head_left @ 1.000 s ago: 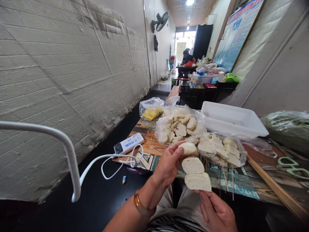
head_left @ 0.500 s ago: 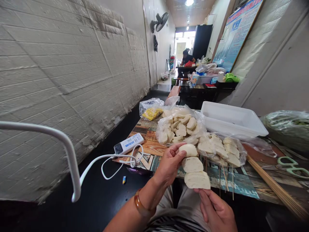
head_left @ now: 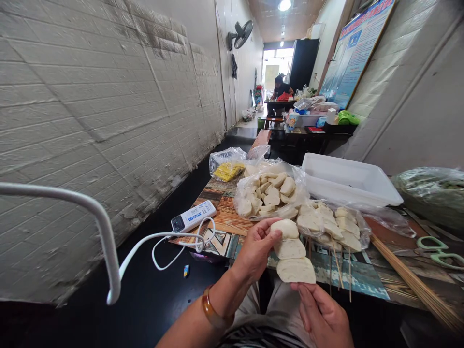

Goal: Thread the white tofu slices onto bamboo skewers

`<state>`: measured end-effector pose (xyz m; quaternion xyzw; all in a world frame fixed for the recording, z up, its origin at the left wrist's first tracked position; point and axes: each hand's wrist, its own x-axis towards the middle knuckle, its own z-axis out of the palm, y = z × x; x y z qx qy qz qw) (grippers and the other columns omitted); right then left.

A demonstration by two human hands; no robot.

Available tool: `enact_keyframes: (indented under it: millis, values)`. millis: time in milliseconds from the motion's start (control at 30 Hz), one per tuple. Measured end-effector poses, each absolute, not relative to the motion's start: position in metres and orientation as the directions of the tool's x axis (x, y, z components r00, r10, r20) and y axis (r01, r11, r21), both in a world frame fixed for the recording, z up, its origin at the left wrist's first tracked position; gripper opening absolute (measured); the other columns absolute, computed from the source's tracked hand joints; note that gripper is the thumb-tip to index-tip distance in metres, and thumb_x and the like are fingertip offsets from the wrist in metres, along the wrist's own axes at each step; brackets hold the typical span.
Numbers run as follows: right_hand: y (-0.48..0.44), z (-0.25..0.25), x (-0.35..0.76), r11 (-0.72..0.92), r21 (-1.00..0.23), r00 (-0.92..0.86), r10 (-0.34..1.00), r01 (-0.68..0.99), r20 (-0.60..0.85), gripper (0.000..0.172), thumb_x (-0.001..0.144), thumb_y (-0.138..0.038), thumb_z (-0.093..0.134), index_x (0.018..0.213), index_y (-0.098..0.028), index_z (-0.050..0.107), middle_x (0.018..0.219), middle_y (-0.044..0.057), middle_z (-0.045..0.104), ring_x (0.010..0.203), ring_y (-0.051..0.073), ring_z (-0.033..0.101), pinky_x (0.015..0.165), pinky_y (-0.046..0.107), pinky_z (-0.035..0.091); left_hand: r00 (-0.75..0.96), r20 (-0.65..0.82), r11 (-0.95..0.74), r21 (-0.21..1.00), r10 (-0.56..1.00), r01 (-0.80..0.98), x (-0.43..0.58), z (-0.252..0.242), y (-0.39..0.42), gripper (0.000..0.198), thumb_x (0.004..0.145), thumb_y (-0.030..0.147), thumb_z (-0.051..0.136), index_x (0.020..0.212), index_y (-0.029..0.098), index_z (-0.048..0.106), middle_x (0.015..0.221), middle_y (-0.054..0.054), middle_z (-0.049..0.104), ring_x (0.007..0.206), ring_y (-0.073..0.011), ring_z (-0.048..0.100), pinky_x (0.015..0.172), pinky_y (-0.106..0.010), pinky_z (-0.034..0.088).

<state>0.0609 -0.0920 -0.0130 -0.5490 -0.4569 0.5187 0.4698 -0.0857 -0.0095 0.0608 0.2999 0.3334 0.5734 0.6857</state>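
A narrow food-prep room of a small eatery: bags of sliced buns [head_left: 270, 193], bamboo skewers [head_left: 409, 278] and a white tray [head_left: 348, 179] crowd the wooden surface [head_left: 224, 212]; further tables, a wall fan [head_left: 241, 31] and a poster [head_left: 353, 48] line the painted-brick corridor.

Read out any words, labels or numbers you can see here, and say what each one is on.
White power bank: blue characters, too blurred to read.
Blue wall poster: lines of print, too small to read.
Packets at the back: coloured print, too small to read.
Held bread slices: no print.
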Motion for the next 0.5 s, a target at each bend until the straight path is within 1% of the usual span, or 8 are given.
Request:
enact_keyframes:
  millis: [100,200,267,400,500]
  values:
    - [-0.0912,-0.0153,0.0636,-0.137,-0.99,0.037,0.99,0.025,-0.136,0.048,0.082,-0.061,0.06,0.08,-0.014,0.071,0.038,-0.008,0.04,0.037,0.009,0.035,0.041,0.023,0.029,0.165,-0.124,0.202,0.748,0.978,-0.633,-0.0891,0.0638,-0.0075,0.043,0.066,0.036,0.083,0.102,0.014,0.072,0.092,-0.009,0.073,0.077,-0.0159,0.063,0.069,-0.024,0.047]
    - [-0.0923,-0.017,0.0633,-0.139,-0.99,0.077,0.988,0.022,-0.137,0.049,0.081,-0.062,0.059,0.079,-0.015,0.071,0.038,-0.008,0.039,0.036,0.009,0.034,0.041,0.023,0.027,0.142,-0.126,0.189,0.718,0.982,-0.67,-0.0899,0.0651,-0.0052,0.044,0.069,0.043,0.08,0.101,0.013,0.073,0.087,-0.009,0.073,0.075,-0.0154,0.064,0.069,-0.024,0.048]
    - [-0.0934,-0.018,0.062,-0.151,-0.988,0.079,0.986,0.013,-0.149,0.049,0.081,-0.062,0.06,0.078,-0.015,0.071,0.037,-0.008,0.039,0.036,0.009,0.033,0.041,0.023,0.026,0.131,-0.123,0.179,0.72,0.984,-0.67,-0.0892,0.0641,-0.0038,0.046,0.068,0.045,0.08,0.1,0.013,0.073,0.084,-0.008,0.073,0.074,-0.0158,0.064,0.069,-0.024,0.048]
    - [-0.0945,-0.0204,0.0604,-0.152,-0.988,0.07,0.986,-0.019,-0.153,0.047,0.081,-0.061,0.061,0.077,-0.015,0.07,0.037,-0.008,0.038,0.035,0.008,0.031,0.041,0.023,0.023,0.16,-0.111,0.188,0.753,0.981,-0.631,-0.0884,0.0599,-0.0026,0.041,0.064,0.04,0.084,0.092,0.011,0.073,0.078,-0.008,0.072,0.069,-0.015,0.063,0.066,-0.024,0.047]
    - [-0.0945,-0.0226,0.0605,-0.136,-0.991,0.068,0.988,-0.013,-0.136,0.047,0.082,-0.06,0.06,0.077,-0.014,0.07,0.037,-0.008,0.038,0.035,0.008,0.031,0.041,0.023,0.023,0.161,-0.113,0.189,0.767,0.98,-0.613,-0.0892,0.0577,-0.0033,0.039,0.063,0.037,0.085,0.089,0.011,0.072,0.078,-0.008,0.072,0.067,-0.0141,0.062,0.064,-0.024,0.047]
